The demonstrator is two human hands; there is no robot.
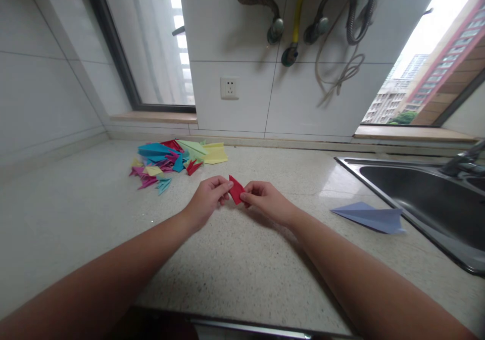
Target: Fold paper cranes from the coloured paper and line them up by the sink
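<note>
left hand (206,198): pinches the red folded paper (236,190)
right hand (265,201): pinches its other edge, above the desk (235,259)
risk: uneven pull may tear or skew the crease
nearby: paper pile (170,163) well apart

Tap (464,163) cut off by right edge; red paper (236,190) partly hidden behind fingertips (227,185); pile (170,160) pieces indistinct.

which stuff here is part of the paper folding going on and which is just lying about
In hand:
- small folded red paper piece, pinched between left hand and right hand

Lying about:
- heap of colourful folded paper pieces at the back of the counter
- blue-grey paper plane beside the sink
- steel sink
- white wall socket
- hoses on the wall
</note>
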